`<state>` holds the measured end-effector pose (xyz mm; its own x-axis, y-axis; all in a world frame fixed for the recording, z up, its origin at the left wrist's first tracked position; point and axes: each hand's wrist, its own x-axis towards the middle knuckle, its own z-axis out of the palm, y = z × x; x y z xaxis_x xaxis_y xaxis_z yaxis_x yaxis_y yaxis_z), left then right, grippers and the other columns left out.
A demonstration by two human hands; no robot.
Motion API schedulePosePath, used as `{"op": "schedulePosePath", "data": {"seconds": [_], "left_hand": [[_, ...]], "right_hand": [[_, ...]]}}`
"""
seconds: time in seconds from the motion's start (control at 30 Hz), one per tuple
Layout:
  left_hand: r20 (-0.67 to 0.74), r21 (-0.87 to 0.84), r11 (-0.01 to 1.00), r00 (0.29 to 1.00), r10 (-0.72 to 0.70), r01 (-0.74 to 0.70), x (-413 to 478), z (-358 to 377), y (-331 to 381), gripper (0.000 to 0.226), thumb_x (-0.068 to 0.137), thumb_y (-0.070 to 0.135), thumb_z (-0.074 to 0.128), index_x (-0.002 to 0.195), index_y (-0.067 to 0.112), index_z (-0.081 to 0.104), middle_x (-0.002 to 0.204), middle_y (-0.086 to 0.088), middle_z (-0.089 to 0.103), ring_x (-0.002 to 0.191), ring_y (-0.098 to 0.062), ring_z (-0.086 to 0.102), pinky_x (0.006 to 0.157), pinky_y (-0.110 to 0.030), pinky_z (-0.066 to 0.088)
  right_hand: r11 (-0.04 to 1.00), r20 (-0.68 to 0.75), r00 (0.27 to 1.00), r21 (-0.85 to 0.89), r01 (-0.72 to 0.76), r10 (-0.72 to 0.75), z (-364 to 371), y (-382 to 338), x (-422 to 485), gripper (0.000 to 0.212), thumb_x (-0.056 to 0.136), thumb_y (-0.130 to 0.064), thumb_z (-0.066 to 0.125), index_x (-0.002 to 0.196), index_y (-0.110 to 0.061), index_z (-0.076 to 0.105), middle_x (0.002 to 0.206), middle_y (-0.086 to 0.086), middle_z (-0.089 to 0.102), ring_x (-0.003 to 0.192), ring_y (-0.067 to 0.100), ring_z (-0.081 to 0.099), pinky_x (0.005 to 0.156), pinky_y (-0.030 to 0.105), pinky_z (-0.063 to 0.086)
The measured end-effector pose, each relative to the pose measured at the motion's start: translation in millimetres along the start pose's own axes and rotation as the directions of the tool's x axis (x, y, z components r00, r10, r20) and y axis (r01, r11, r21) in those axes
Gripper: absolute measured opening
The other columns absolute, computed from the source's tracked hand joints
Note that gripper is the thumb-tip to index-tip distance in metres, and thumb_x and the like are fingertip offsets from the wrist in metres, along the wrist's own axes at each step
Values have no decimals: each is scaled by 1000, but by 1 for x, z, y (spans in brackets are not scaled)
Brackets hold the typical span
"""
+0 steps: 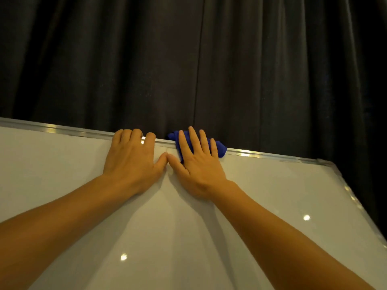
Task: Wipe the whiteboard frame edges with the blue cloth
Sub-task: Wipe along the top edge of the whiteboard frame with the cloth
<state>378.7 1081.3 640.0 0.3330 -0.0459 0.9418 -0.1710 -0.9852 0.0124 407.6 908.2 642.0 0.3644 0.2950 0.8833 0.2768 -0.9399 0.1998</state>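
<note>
The whiteboard point(272, 206) fills the lower half of the view, with a silver metal frame point(272, 155) along its top edge and down its right side. A blue cloth point(219, 146) lies over the top frame edge near the middle. My right hand point(195, 162) presses flat on the cloth, fingers spread, and covers most of it. My left hand point(134, 158) rests just to the left on the board, its fingers curled over the top frame edge. The two thumbs touch.
A dark pleated curtain point(188, 59) hangs behind the board and fills the upper half. The frame's top right corner point(324, 162) is at the right, and the top edge runs off the left side of the view.
</note>
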Motion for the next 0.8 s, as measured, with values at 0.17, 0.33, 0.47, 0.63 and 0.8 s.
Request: {"op": "schedulePosePath", "data": {"seconds": [0.17,0.33,0.47,0.63,0.8], "left_hand": [[27,-13,1000,1000,-1,1,1,5,-4,62,89,61,41,130,15,48,127,-15,54,119,-35,46,106,-49,35],[98,66,998,995,-6,-1,3,11,38,79,82,76,30,138,20,38,138,-16,44,127,-37,37,113,-52,25],[148,100,995,989,11,-26,4,23,44,86,81,79,20,150,28,19,155,-14,25,143,-38,20,119,-56,9],[213,92,996,977,-18,-2,2,34,52,99,68,85,-6,152,32,-13,164,-11,-8,148,-39,-12,117,-61,-8],[246,117,990,963,-106,79,1,39,97,102,64,89,1,148,36,-23,161,-9,-21,145,-41,-22,113,-67,-6]], "right_hand": [[987,124,985,-115,-108,122,-24,87,-21,87,80,-84,0,150,-36,-17,161,-7,-25,145,17,-27,116,44,-19],[996,139,990,74,-40,29,-11,44,-13,87,79,-86,1,152,-40,-7,164,-12,-10,148,18,-18,111,41,-23],[996,109,990,4,93,-93,-11,77,-22,73,83,-82,1,144,-47,-17,162,-15,-15,147,14,-21,118,45,-15],[985,136,976,-47,-165,170,-28,166,-45,72,81,-81,1,143,-50,-20,162,-10,-20,148,20,-21,117,46,-18],[989,113,986,96,108,-119,-7,117,-39,77,80,-85,-3,149,-51,-6,164,-12,-11,148,21,-22,112,48,-26]]}}
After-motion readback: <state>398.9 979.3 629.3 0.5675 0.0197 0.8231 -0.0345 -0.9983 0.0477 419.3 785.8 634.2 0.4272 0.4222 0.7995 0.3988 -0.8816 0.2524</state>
